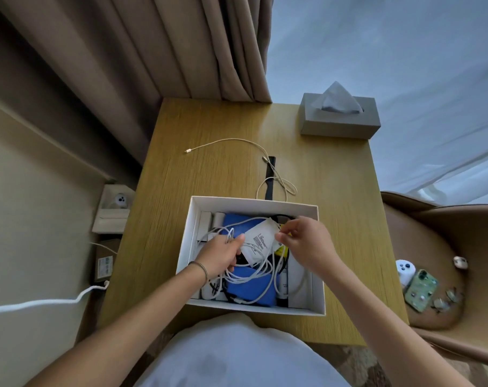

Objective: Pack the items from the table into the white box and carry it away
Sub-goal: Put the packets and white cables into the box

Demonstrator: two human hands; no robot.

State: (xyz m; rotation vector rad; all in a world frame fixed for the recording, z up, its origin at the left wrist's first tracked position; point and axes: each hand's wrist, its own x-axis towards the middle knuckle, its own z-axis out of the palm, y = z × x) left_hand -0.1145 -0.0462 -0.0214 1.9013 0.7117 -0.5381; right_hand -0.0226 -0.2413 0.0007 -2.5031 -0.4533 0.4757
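Our left hand [223, 254] is curled around limp white cords [248, 272] inside the box [185, 241]; our right hand [301, 241] pinches a light packet [261, 238], best held by its edge. Beyond the fingers, a loose cable [237, 141] and stiff comb [270, 177] wait on the table [335, 177].

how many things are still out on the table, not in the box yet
3: a beige cable looped across the middle of the table, a black comb under that cable just behind the white box, and a grey tissue box at the far right corner.
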